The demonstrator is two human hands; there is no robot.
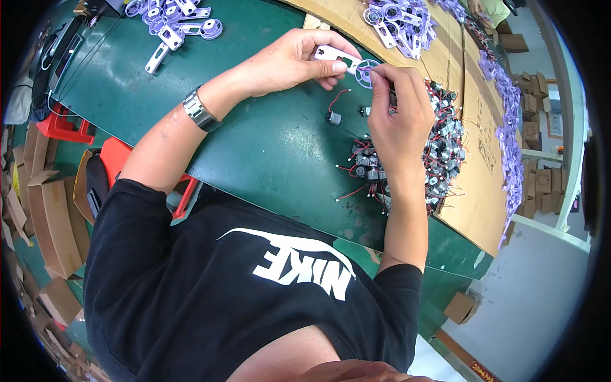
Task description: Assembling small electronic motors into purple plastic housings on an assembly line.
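My left hand [298, 60] grips a pale lavender plastic housing [331, 55] by its handle part, thumb on top and fingers beneath. The housing has a rectangular opening and ends in a round, spoked ring, like a small hand-fan shell. At that ring my right hand [402, 105] pinches with thumb and forefinger; what is between them is too small to make out. A small silver motor [333, 118] with a red wire lies alone below the housing. Beside and under my right wrist spreads a heap of similar wired motors [442, 159].
Lavender housings form piles on the green table [254, 146] at the far left [170, 25] and on cardboard [487, 127] at the far right. A long row of lavender parts [509, 140] runs along the right. Red stools [114, 159] and cartons [57, 216] stand at left. Another person's hand shows top right.
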